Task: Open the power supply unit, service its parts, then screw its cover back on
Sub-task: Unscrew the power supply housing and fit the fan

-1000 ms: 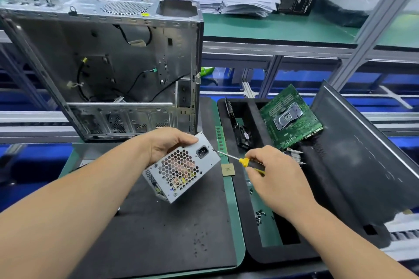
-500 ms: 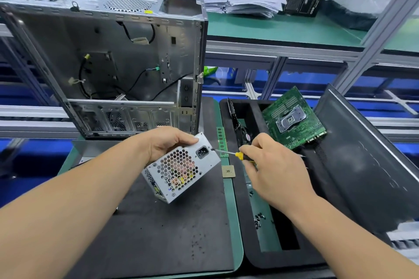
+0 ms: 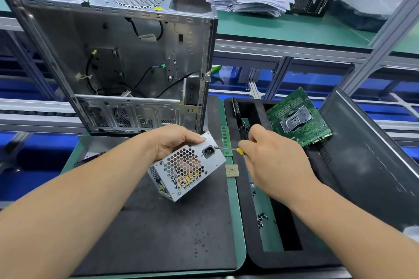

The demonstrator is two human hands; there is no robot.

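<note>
A silver power supply unit (image 3: 188, 167) with a honeycomb grille and a black power socket stands tilted on one corner over the black mat. My left hand (image 3: 174, 140) grips its upper rear edge. My right hand (image 3: 269, 161) holds a yellow-handled screwdriver (image 3: 235, 150); its thin shaft points left and the tip touches the unit's face beside the socket. Most of the handle is hidden inside my fist.
An open, empty computer case (image 3: 127, 63) stands behind the unit. A small CPU chip (image 3: 232, 170) and a RAM stick (image 3: 226, 140) lie on the green mat edge. The black foam tray (image 3: 251, 233) on the right holds a motherboard (image 3: 297, 120) and loose screws (image 3: 261, 218).
My right hand has moved left, bringing the screwdriver tip from beside the unit up against its face near the socket. The left hand and the unit have hardly moved.
</note>
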